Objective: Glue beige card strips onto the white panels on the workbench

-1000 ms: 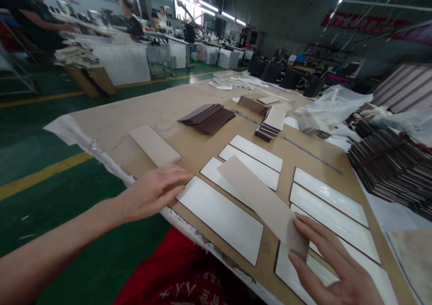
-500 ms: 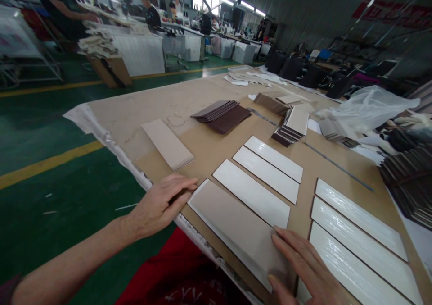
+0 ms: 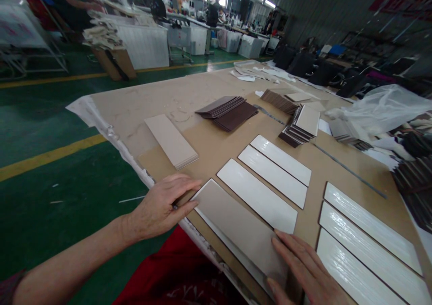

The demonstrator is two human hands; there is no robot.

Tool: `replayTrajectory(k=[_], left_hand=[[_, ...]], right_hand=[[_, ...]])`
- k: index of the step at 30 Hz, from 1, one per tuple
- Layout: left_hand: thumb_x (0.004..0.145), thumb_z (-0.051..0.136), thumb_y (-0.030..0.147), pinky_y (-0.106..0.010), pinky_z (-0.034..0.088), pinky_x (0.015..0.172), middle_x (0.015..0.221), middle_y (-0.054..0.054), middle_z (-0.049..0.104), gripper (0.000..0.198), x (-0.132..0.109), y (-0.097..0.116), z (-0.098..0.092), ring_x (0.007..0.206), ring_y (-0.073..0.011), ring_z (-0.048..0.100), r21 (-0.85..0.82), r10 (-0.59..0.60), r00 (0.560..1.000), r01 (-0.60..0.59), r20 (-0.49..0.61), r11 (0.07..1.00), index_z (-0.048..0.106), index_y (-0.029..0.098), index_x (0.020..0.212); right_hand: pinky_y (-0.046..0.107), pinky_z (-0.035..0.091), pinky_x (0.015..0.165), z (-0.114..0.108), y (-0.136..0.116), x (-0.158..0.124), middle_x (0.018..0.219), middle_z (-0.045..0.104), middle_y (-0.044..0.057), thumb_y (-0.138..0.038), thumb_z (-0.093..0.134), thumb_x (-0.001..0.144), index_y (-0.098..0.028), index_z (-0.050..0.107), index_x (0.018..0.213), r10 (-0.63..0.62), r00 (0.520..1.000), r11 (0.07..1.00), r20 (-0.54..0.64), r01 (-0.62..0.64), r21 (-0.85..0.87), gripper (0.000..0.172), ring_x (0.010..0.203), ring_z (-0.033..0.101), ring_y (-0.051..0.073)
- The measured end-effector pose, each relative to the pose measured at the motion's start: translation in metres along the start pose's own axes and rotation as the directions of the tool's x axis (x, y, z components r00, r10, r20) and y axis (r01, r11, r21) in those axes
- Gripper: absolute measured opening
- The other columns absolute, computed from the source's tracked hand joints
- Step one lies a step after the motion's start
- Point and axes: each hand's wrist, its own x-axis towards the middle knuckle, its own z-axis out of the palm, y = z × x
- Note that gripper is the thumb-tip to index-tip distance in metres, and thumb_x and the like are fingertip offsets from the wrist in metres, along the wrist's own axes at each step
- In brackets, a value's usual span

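Observation:
A beige rectangular panel [image 3: 241,226] lies over a glossy white panel [image 3: 232,251], whose surface shows as a strip along the near side. At the left end, my left hand [image 3: 164,203] is closed about the corners, thumb at the near one and fingertips at the far one. My right hand [image 3: 305,269] grips the opposite end, fingers on the far edge and thumb on the near edge. Just beyond lies another glossy white panel [image 3: 258,194], with two more behind it. A short stack of beige panels [image 3: 171,140] sits past my left hand.
Farther back stand a stack of brown panels [image 3: 229,111] and a fanned stack [image 3: 302,125]. Several glossy white panels [image 3: 371,246] lie at right, near a metal ruler [image 3: 351,172]. Clear plastic sheeting [image 3: 388,106] covers the right side. The table's left edge [image 3: 124,149] drops to green floor.
My left thumb has come up against the beige panel's near corner. The panel has shifted slightly away from me, so more of the white strip shows along the near side. The view has shifted slightly.

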Motion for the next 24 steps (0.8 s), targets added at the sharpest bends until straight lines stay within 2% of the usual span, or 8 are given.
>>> replayTrajectory(k=[9,15,24], left_hand=[[0.098,0.062,0.025,-0.037,0.048,0.099,0.121,-0.008,0.066,0.039,0.0006,0.0009,0.0006,0.114,-0.0215,0.059,0.009,0.000,1.000,0.000,0.001,1.000,0.053,0.021,0.135],[0.097,0.061,0.023,-0.039,0.048,0.097,0.114,-0.008,0.069,0.035,0.0032,0.0021,-0.0012,0.110,-0.0232,0.060,0.000,0.032,0.999,-0.032,0.002,0.999,0.056,0.020,0.132],[0.096,0.062,0.019,-0.042,0.048,0.098,0.111,-0.007,0.070,0.032,0.0028,-0.0010,0.0004,0.109,-0.0224,0.060,-0.013,0.059,0.998,-0.059,0.011,0.998,0.060,0.019,0.128]], right_hand=[[0.044,0.069,0.074,0.0037,-0.0003,-0.0015,0.119,0.073,0.016,-0.032,0.058,0.089,-0.011,0.063,0.125,-0.030,0.999,0.999,0.012,0.030,-0.030,0.042,0.104,0.074,0.031],[0.043,0.068,0.079,0.0047,-0.0038,-0.0025,0.122,0.072,0.017,-0.028,0.060,0.089,-0.010,0.064,0.125,-0.007,1.000,1.000,-0.010,0.007,0.011,0.041,0.110,0.071,0.031],[0.043,0.067,0.079,0.0044,-0.0046,-0.0006,0.122,0.072,0.017,-0.028,0.062,0.088,-0.009,0.067,0.123,-0.017,1.000,1.000,-0.016,0.017,0.021,0.040,0.110,0.070,0.032]])
